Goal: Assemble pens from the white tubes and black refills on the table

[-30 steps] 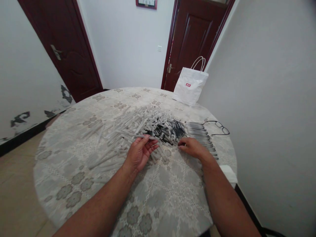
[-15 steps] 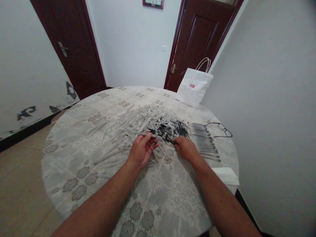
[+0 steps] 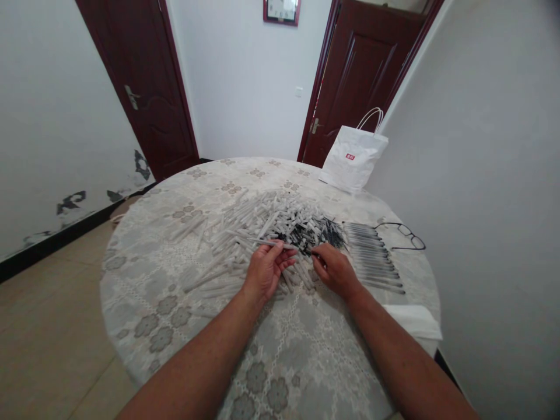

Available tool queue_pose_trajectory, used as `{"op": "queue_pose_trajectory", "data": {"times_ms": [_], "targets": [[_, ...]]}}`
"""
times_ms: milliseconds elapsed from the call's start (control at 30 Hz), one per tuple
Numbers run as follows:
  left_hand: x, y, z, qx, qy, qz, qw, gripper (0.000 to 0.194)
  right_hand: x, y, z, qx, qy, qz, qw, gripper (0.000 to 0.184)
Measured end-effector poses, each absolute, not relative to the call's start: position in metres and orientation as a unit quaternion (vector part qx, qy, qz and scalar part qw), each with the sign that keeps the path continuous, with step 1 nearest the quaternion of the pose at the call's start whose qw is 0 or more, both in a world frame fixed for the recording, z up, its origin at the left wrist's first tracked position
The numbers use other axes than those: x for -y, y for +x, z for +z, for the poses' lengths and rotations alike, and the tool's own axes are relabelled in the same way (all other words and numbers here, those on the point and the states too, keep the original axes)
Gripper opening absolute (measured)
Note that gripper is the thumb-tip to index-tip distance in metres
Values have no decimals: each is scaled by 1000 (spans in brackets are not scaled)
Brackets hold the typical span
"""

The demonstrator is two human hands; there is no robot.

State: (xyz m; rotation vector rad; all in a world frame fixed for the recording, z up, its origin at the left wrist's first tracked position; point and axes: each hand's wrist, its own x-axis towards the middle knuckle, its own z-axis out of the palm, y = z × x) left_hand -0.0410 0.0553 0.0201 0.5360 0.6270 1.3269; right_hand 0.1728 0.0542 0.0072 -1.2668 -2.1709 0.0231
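Observation:
My left hand (image 3: 268,271) pinches a thin, whitish pen barrel (image 3: 262,241) between thumb and forefinger, its tip pointing toward my right hand. The other left fingers are loosely curled. To its right, my right hand (image 3: 336,269) is closed in a pinch at the near edge of the pile. A small dark bit shows at its fingertips, too small to name. Beyond both hands spreads a heap of whitish pen barrels (image 3: 236,224), with black pen parts (image 3: 301,236) and thin dark sticks (image 3: 332,233) at its right side. Pens in a neat row (image 3: 374,256) lie right of my right hand.
A patterned cloth covers the round table (image 3: 301,350). Eyeglasses (image 3: 406,234) lie past the row of pens, and a white paper bag (image 3: 354,160) stands at the far right. A folded white sheet (image 3: 413,321) rests by the right edge, near my forearm.
My right hand has moved from the table by the row of pens to the edge of the black parts, then back slightly toward me. My left hand keeps holding the barrel. The view has shifted left.

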Motion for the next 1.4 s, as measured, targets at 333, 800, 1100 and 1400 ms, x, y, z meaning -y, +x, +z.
{"op": "queue_pose_trajectory", "data": {"times_ms": [333,800,1100,1400], "targets": [[-54,-38,12,-276,259,586,716,31,-50,167,9,797,-456,12,397,20],[-54,-39,12,-259,290,582,714,29,-48,136,4,685,-488,223,494,22],[-56,-42,10,-248,281,595,712,28,-44,121,23,643,-499,311,491,23],[-55,-45,17,-242,262,609,708,30,-54,114,24,595,-460,411,515,25]]}}
